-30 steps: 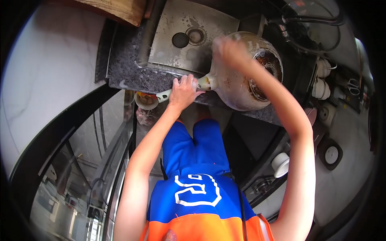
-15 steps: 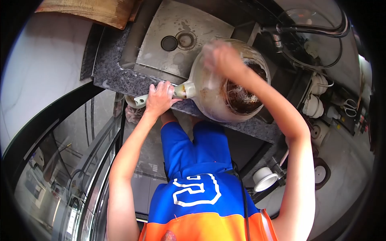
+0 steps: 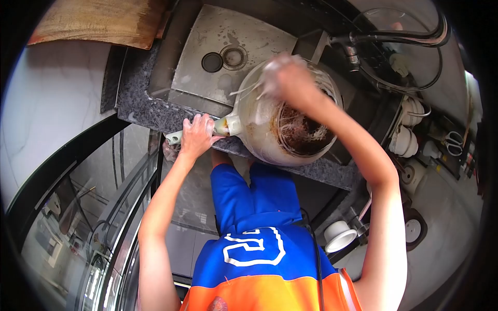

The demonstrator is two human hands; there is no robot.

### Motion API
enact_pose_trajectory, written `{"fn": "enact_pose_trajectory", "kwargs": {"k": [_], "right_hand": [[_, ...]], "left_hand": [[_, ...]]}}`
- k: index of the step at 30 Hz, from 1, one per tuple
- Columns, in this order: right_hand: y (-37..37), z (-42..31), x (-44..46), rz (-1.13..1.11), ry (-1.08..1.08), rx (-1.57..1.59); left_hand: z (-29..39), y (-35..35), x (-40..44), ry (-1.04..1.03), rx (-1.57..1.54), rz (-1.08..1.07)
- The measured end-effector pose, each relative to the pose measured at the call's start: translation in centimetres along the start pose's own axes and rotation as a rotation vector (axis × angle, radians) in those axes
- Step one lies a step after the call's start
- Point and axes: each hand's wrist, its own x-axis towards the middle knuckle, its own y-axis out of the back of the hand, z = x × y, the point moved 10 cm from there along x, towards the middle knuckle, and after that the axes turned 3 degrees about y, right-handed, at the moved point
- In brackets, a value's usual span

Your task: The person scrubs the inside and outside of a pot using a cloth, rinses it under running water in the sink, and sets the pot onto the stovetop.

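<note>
A large pale pan [image 3: 257, 129] with a brown, scorched round patch [image 3: 303, 132] lies across the sink's front edge, apparently bottom up. Streaks of foam cover its surface. My left hand [image 3: 197, 136] is wrapped round the pan's pale green handle [image 3: 222, 127], with suds on the fingers. Over the far side of the pan, my right hand [image 3: 289, 78] is curled, foamy and blurred by motion. White strands show beside its fingers, and whatever it presses on the pan is hidden.
Behind the pan is a steel sink [image 3: 199, 65] with a drain [image 3: 234, 57] and a round black disc [image 3: 212, 62]. A black faucet [image 3: 353, 57] reaches in from the right. Speckled stone counter [image 3: 142, 106] borders the sink. A wooden board [image 3: 98, 20] sits at upper left.
My right hand keeps moving over the pan and is slightly shifted, with white foam strands now at its fingers. The pan and left hand appear a little further left and lower.
</note>
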Motion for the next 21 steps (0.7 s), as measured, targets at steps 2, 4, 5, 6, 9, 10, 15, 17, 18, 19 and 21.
{"fn": "enact_pose_trajectory", "kwargs": {"k": [2,4,5,6,9,10,15,17,18,19,21], "right_hand": [[0.8,8.0,-2.2,-0.096,-0.415,0.159],[-2.2,13.2,-4.4,-0.009,-0.5,0.498],[-1.8,13.5,-5.0,0.053,-0.537,0.55],[-1.3,12.5,-4.6,0.083,-0.513,0.524],[1.2,3.6,-1.0,0.016,-0.224,0.462],[0.3,0.9,-0.4,0.012,-0.162,0.362],[0.2,5.2,-3.8,0.113,-0.249,0.496],[1.3,9.7,-7.5,0.179,-0.545,0.583],[1.8,9.3,-9.0,0.252,-0.576,0.539],[2.4,8.4,-10.4,0.33,-0.602,0.493],[5.3,2.8,-11.0,0.417,-0.338,0.138]], "left_hand": [[-0.1,0.1,-0.2,0.009,0.004,0.019],[-0.1,0.0,-0.4,0.01,0.003,0.014],[-0.1,-0.1,-0.2,0.0,0.003,0.008],[0.0,0.1,-0.3,-0.008,0.002,0.033],[-0.1,0.1,-0.4,-0.003,0.027,0.031],[-0.2,0.1,-0.2,-0.007,0.034,0.033],[-0.2,-0.5,-0.1,0.033,0.005,-0.07],[0.3,0.2,-0.4,0.004,0.014,-0.011],[0.3,0.8,-0.3,0.004,-0.014,0.018],[0.2,1.2,0.2,0.006,-0.037,0.052],[0.2,1.1,-0.1,-0.003,-0.037,0.035]]}}
